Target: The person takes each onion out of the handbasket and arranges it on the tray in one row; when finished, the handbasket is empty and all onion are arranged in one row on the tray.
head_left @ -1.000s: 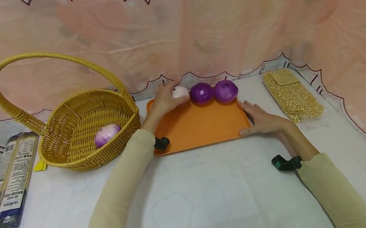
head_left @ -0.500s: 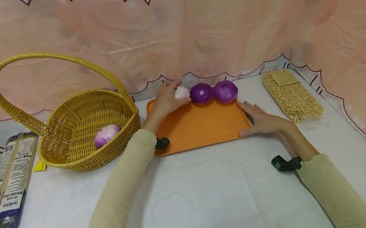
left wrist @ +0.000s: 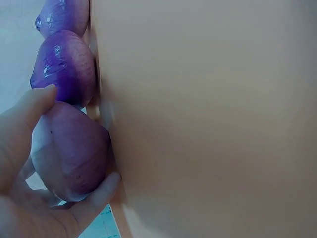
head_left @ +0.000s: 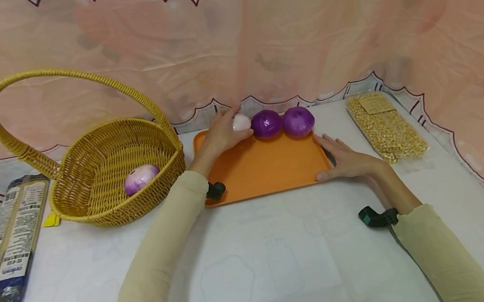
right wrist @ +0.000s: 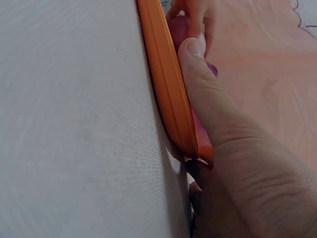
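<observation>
In the head view my left hand (head_left: 221,134) holds a pale onion (head_left: 241,122) at the back left of an orange tray (head_left: 269,170). The left wrist view has thumb and fingers curled round this onion (left wrist: 74,153), which touches the purple onion (left wrist: 63,67) beside it. A second purple onion (head_left: 298,121) sits at the right end of the row, along the tray's back edge. My right hand (head_left: 344,158) grips the tray's right front corner. In the right wrist view its thumb lies along the tray's rim (right wrist: 166,74); its other fingers are partly hidden.
Left of the tray stands a yellow wicker basket (head_left: 113,212) with a tall handle and one pale purple onion (head_left: 142,179) inside. A long printed packet (head_left: 10,248) lies at the far left. To the right is a clear bag of yellow kernels (head_left: 389,129).
My left hand and the pale onion have shifted slightly right, up against the purple onion. The right hand stays at the tray's corner.
</observation>
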A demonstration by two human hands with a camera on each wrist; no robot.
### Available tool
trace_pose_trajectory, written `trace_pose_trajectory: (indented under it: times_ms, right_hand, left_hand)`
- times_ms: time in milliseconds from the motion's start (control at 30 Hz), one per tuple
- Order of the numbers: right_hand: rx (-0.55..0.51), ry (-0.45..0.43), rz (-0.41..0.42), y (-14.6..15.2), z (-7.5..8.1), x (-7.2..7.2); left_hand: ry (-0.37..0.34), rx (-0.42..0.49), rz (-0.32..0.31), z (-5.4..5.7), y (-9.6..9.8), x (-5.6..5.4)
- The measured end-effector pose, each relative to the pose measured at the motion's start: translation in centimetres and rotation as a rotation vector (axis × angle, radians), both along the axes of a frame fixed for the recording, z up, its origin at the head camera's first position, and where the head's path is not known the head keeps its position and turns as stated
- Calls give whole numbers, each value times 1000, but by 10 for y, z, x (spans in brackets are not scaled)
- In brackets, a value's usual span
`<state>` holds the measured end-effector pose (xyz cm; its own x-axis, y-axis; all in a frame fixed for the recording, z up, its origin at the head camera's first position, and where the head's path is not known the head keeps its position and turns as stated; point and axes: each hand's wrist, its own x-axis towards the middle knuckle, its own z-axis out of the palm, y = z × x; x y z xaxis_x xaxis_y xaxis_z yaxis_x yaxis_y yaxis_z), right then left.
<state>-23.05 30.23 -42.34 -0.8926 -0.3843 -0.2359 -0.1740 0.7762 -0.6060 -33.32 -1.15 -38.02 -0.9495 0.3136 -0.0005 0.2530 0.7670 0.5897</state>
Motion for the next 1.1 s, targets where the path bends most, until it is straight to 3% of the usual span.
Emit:
trace_pose_trajectory:
  times_ms: [533,1100]
  right_hand:
    - [5,2,-7,-3,4,1]
    - [6,-16,-13,-3,3,2]
  left_hand:
    - [14,47,-6,-1,-2,3]
    - [2,0,-2,-2,-1,4]
